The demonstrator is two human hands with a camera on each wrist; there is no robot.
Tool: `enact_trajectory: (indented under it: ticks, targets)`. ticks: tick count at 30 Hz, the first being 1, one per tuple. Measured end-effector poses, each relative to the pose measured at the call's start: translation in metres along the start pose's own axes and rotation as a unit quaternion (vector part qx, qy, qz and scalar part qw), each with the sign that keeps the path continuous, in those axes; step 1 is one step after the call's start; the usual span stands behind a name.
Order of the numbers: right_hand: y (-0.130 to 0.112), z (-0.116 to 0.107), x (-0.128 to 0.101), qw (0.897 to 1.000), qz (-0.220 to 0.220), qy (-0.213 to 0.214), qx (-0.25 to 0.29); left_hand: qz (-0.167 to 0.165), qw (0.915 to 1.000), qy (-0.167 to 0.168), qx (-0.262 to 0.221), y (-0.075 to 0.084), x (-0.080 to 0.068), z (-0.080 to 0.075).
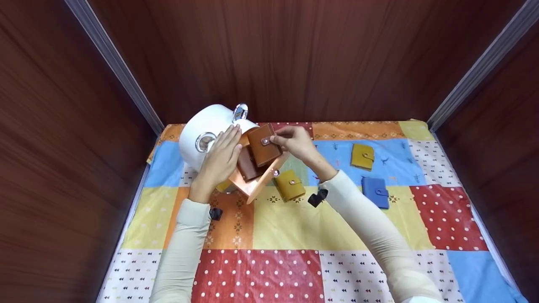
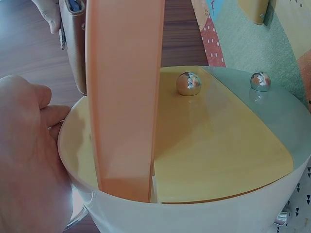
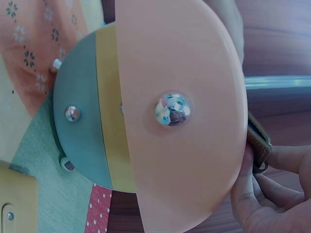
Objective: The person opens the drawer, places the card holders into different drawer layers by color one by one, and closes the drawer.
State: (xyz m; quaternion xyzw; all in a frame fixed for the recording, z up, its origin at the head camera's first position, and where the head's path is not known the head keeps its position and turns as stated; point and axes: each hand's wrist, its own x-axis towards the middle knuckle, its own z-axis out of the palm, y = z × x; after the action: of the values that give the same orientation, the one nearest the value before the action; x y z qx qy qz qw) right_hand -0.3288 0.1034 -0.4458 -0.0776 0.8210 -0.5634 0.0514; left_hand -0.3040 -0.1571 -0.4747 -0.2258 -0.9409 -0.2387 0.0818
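Your right hand pinches a brown wallet by its snap edge, holding it over the white container, just above the raised orange lid. Your left hand lies with straight fingers against the container's side, steadying it and grasping nothing. A darker wallet sits behind the lid. On the patchwork-covered bench lie two yellow wallets and a blue wallet.
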Motion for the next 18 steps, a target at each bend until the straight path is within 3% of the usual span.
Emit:
enact_trajectory:
  ticks: [11,18]
  targets:
    - [0.001,0.007,0.000,1.000,-0.013,-0.007,-0.022,-0.002,1.0000,-0.003,0.003,0.000,0.000,0.000]
    - [-0.002,0.012,0.000,0.995,-0.050,0.014,-0.087,-0.003,1.0000,-0.004,0.003,0.001,-0.001,-0.001]
